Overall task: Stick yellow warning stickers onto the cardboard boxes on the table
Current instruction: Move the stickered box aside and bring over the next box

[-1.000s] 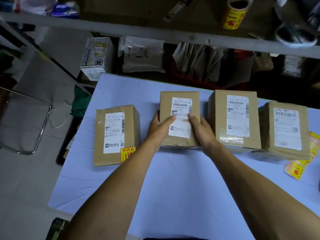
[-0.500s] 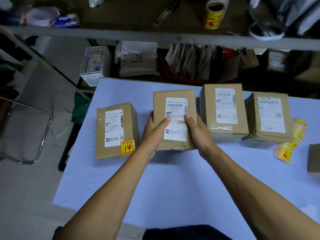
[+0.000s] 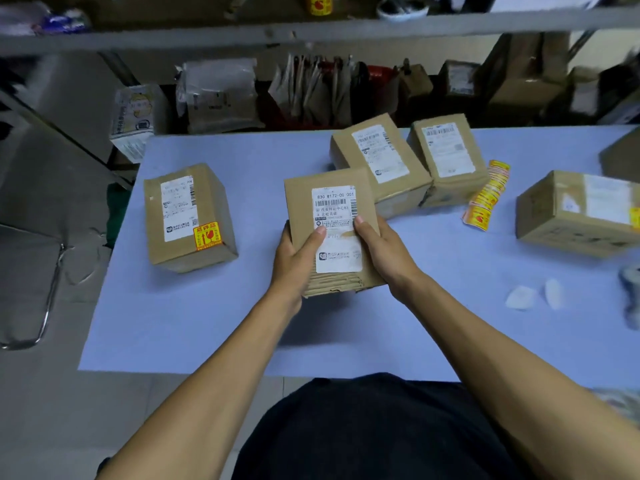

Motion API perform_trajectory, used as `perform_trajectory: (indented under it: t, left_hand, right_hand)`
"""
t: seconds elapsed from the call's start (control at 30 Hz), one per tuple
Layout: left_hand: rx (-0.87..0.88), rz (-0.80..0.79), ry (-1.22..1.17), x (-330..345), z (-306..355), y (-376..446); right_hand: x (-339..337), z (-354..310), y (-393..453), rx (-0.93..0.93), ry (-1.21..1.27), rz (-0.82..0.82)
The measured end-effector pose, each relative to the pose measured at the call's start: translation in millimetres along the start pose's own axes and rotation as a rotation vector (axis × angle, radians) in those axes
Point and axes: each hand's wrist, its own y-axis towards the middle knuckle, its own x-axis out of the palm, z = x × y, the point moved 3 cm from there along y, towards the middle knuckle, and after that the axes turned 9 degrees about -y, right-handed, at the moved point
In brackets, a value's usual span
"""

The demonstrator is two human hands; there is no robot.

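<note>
A small cardboard box [image 3: 325, 181] with a white shipping label is held above the blue table [image 3: 207, 320]. My left hand [image 3: 298, 258] grips its left side, thumb on the label. My right hand [image 3: 384, 251] grips its right side, thumb also on the label. To the left lies a box [image 3: 183, 220] bearing a yellow warning sticker [image 3: 207, 236]. Two labelled boxes [image 3: 381, 157] [image 3: 446, 157] lie behind. A strip of yellow warning stickers [image 3: 486, 195] lies right of them. Another box [image 3: 581, 213] sits at the far right.
Two white paper scraps [image 3: 533, 296] lie on the table's right part. A metal shelf rail [image 3: 311, 29] crosses the top, with a sticker roll [image 3: 320, 1] above it. Parcels and bags [image 3: 221, 95] are stacked behind the table. A metal chair frame [image 3: 48, 296] stands at left.
Both hands have lifted the small box off the table and drawn it toward me. The camera has tilted down and turned, bringing the far-right box and the paper scraps into view.
</note>
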Motion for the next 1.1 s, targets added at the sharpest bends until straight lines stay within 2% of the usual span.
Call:
perform_trajectory:
  t: [0.2, 0.47, 0.73, 0.9, 1.1]
  left_hand:
    - [0.044, 0.042, 0.012, 13.3, -3.6, -34.8]
    - [0.041, -0.047, 0.116, 73.8, -20.7, -53.6]
    - [-0.126, -0.132, 0.170, 135.1, -74.5, -49.3]
    - [-0.204, -0.098, 0.205, 141.9, -95.5, -38.7]
    - [-0.198, -0.015, 0.176, 128.2, -90.5, -19.1]
  right_hand:
    - [-18.5, 10.6, -24.4, -0.034, 0.006, -0.039]
    - [-80.1, 34.2, -43.4, -0.015, 0.058, 0.003]
    - [-142.1, 89.0, -45.7, 0.118, 0.041, 0.121]
    - [-149.5, 107.1, -32.2, 0.155, 0.002, 0.084]
    - [-137.5, 98.2, -1.7, 0.151, -0.019, 0.001]
